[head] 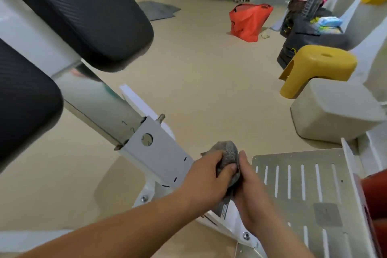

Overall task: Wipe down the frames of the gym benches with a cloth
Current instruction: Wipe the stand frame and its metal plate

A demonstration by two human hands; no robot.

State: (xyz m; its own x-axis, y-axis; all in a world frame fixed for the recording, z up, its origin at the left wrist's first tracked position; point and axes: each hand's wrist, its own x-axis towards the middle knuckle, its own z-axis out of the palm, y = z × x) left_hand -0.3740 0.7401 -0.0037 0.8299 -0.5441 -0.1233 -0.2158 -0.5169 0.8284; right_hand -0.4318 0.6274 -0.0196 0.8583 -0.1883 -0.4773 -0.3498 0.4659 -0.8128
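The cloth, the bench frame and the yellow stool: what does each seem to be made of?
Cloth: grey knitted or terry fabric, soft; it bunches and folds. Bench frame: probably metal, painted smooth white; square tube with bolts. Yellow stool: likely moulded plastic, slight sheen, one piece with rounded edges.

- The beige floor (199,73) runs to the far wall.
- A grey mat (159,9) lies flat at eleven o'clock.
- An orange bag (249,23) stands at one o'clock.
- Black bags (301,35) are heaped at two o'clock, a yellow stool (314,67) just beside them.
- A pale stool (335,111) sits at three o'clock.
- The white bench frame (161,159) stands at six o'clock.
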